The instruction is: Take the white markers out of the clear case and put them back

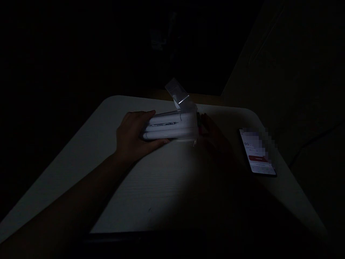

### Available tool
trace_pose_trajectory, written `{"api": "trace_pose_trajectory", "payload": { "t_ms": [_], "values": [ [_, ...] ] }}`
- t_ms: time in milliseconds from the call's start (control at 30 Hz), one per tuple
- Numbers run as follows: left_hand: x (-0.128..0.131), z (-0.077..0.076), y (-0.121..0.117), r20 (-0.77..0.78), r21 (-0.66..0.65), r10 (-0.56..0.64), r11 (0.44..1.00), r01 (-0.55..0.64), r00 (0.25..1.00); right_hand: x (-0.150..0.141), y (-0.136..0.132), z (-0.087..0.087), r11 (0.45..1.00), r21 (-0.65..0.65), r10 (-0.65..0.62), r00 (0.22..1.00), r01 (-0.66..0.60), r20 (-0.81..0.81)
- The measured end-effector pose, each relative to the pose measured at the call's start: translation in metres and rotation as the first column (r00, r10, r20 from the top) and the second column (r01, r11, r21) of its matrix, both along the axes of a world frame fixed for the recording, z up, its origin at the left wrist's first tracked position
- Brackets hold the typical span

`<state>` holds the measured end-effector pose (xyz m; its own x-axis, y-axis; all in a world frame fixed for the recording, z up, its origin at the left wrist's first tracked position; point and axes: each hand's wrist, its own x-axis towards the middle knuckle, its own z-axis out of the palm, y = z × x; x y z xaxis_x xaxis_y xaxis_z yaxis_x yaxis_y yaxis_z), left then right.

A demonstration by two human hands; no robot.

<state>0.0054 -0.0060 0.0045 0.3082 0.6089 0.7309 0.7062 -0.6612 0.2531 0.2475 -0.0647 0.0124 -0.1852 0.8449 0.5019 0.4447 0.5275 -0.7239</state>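
Note:
My left hand [132,135] is wrapped round a clear plastic package [185,126] with white, rounded, tube-like contents [164,135], lying sideways above the white table. Its thumb is on the near side and its fingers reach over the far side. Dark printing runs along the middle of the white contents. At the package's right end a transparent flap [177,92] stands up, bent open. My right hand [212,133] is in deep shadow at that end, its fingers bent close together against small dark pieces with hints of green and red. What exactly they pinch is too dark to make out.
The white table [151,183] has rounded far corners. A lit smartphone [257,153] lies near its right edge, partly pixelated. A cable [309,142] runs past the right side. A dark edge [113,237] crosses the table's near side. Everything beyond is very dark.

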Motion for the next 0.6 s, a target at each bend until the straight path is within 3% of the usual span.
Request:
{"api": "trace_pose_trajectory", "payload": {
  "t_ms": [233, 333, 600],
  "values": [
    [0.011, 0.005, -0.012, 0.059, -0.052, -0.035, 0.998, 0.038, 0.998, -0.004, 0.002, 0.006, 0.987, -0.064, -0.159, 0.969, 0.150, -0.187],
    [0.016, 0.006, -0.016, 0.123, -0.137, -0.050, 0.988, 0.067, 0.991, -0.005, 0.011, 0.005, 0.975, -0.074, -0.220, 0.943, 0.208, -0.251],
    [0.021, 0.000, -0.017, 0.238, -0.282, -0.209, 0.920, 0.273, 0.949, 0.002, 0.032, 0.004, 0.961, -0.204, -0.249, 0.901, 0.185, -0.354]
  ]
}}
